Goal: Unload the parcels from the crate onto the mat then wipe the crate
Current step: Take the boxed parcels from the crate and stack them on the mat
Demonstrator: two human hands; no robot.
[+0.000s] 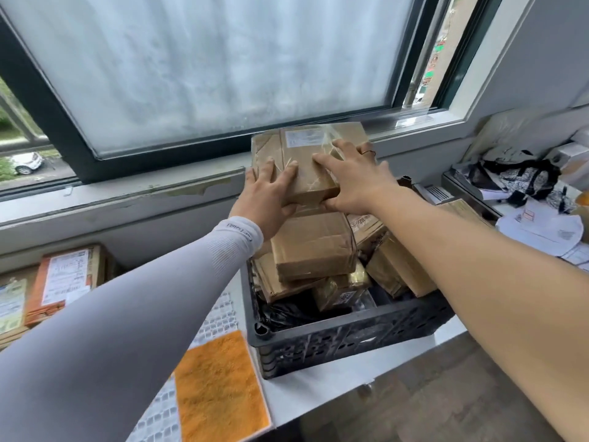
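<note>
big window (204,59) with frosted pane across the top, dark frame, grey sill under it. below that, white table (350,371) carrying a black slatted crate (334,342) near its front edge. crate heaped with brown taped parcels (314,247), piled well above the rim, some tilted, a gold-wrapped one and black plastic wedged low down among them. to the left of the crate, a white mesh mat (220,314) lying flat on the table, partly hidden under a grey-sleeved forearm. on the mat's near part, an orange cloth (220,387), flat, just beside the crate's front left corner. further left, lower down, labelled cardboard boxes (63,279) stacked beside the table. at far right, a cluttered heap of papers (541,228) and black-and-white fabric.

top parcel (306,157) sitting highest on the pile, at the back of the crate close to the sill, white label facing up, clear tape crinkled across it. left hand (267,196) clasping its near left corner, fingers spread over the top, thumb tucked under the near edge. right hand (353,180) laid over the top on the right side, fingers splayed forward, thumb hooked under the near edge, thin ring on one finger. whether the parcel is lifted off the one below: cannot tell.
</note>
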